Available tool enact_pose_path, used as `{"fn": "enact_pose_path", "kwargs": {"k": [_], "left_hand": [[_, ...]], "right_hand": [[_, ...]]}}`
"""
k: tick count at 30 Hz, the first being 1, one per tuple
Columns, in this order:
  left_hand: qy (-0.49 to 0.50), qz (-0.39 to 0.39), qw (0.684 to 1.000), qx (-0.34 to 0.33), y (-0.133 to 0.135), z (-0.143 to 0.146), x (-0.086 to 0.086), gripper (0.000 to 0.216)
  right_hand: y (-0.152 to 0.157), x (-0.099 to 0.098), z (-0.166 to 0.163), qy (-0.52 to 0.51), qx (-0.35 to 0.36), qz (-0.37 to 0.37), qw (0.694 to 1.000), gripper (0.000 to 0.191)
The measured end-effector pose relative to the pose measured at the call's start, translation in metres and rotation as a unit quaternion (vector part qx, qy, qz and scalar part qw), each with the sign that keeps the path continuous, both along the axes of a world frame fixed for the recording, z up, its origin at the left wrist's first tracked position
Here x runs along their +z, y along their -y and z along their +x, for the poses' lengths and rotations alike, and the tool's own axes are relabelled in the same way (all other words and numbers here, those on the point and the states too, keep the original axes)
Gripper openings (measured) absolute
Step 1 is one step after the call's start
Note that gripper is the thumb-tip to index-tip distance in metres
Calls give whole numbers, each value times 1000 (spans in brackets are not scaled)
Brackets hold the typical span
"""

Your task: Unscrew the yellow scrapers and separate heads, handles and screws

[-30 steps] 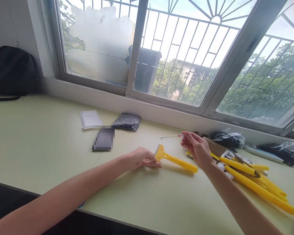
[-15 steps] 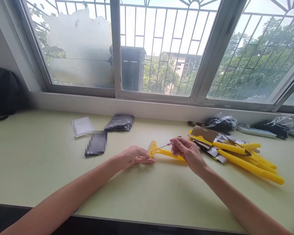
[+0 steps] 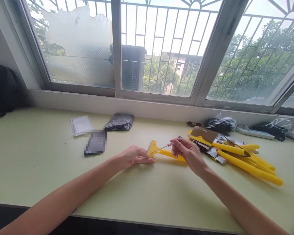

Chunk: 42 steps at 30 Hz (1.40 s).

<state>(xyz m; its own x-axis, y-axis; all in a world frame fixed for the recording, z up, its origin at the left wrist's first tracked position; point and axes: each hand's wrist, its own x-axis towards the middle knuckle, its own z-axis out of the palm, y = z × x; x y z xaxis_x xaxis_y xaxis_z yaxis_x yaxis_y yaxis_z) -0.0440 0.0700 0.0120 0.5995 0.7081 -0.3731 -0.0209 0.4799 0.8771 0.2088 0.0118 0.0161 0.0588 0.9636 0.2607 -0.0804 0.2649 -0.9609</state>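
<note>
A yellow scraper [image 3: 169, 153] with a wide head and a long handle lies low over the table in the middle. My left hand [image 3: 136, 156] is closed on the lower left corner of its head, fingers above and below. In my right hand [image 3: 187, 151] a small screwdriver [image 3: 165, 147] is pinched near its reddish collar. Its thin metal shaft slants down to the left, and the tip meets the scraper head at what looks like a screw. My right fingers cover most of the screwdriver's handle, and the scraper's handle passes beneath that hand.
Several yellow-handled scrapers [image 3: 250, 163] with brown and white packaging lie heaped at the right. Bagged dark items [image 3: 219, 123] sit by the window wall. On the left are a phone-like dark slab [image 3: 95, 143], a black wrapped packet [image 3: 119, 122] and white packets [image 3: 82, 125].
Both hands hold almost the same place, with the screwdriver tip still on the scraper head. The view has shifted very slightly.
</note>
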Motion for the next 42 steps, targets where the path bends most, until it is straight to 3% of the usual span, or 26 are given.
{"fn": "enact_pose_path", "kwargs": {"k": [11, 23, 31, 42], "left_hand": [[-9, 17, 1000, 3, 1, 0, 1, 13], [-11, 22, 1000, 6, 4, 1, 3, 11], [-9, 32, 999, -2, 4, 1, 3, 12], [-8, 28, 1000, -2, 4, 0, 3, 12]], "right_hand": [[7, 6, -10, 58, 10, 39, 997, 30], [2, -2, -9, -17, -16, -58, 998, 37], [0, -9, -11, -62, -23, -66, 996, 38], [2, -4, -9, -76, -39, -49, 995, 38]]}}
